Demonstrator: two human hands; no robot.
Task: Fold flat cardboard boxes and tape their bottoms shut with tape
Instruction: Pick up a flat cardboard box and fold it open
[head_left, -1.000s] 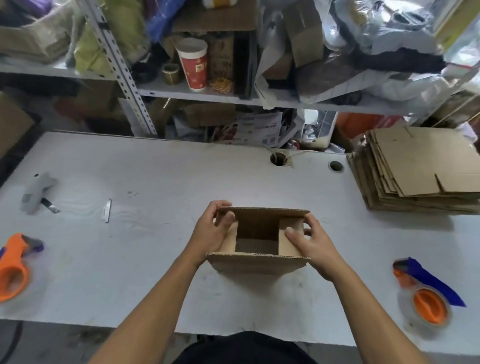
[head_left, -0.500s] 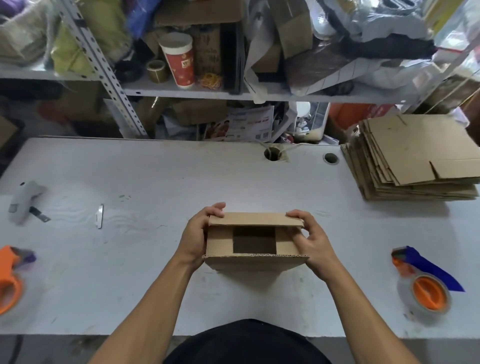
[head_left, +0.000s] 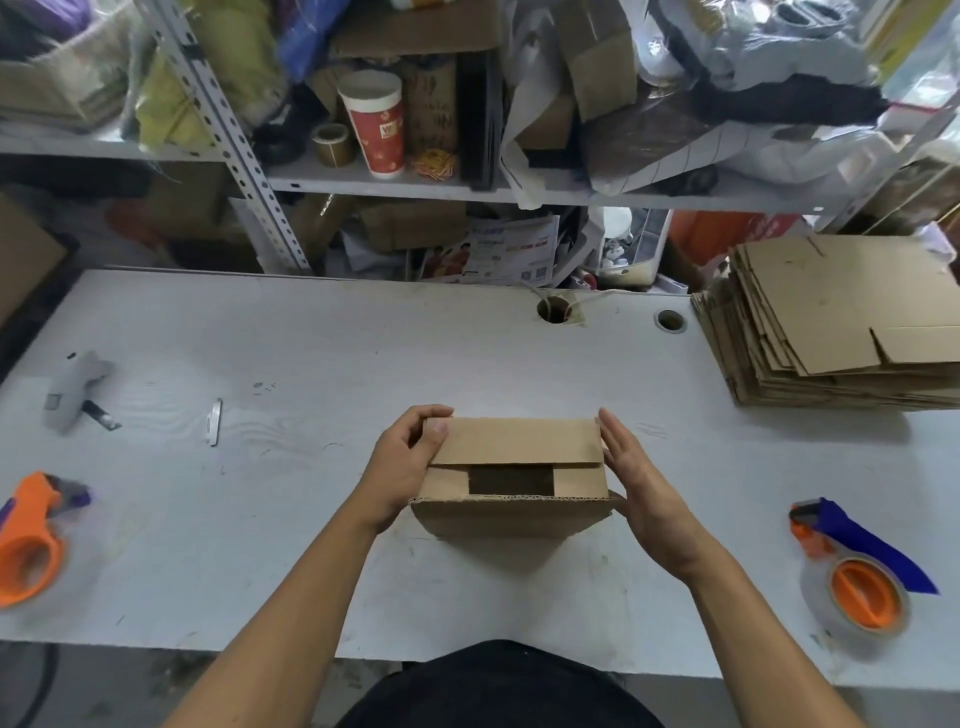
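The small cardboard box (head_left: 511, 467) sits between both grips, long side across: left hand (head_left: 402, 462) holds its far flap, right hand (head_left: 636, 483) rests flat and open, nearer the tape dispenser (head_left: 857, 566).

**Half-folded box on the bench, flats and tape at hand**

The cardboard box (head_left: 511, 478) stands near the front middle of the bench (head_left: 311, 353), plain brown, bottom end up. Its far flap is folded down flat, the two short side flaps lie beneath it, and a dark rectangular gap shows between them; the near flap is not closed. A stack of flat boxes (head_left: 836, 322) lies at the far right. One orange tape dispenser (head_left: 857, 582) lies front right, another (head_left: 31, 535) front left.
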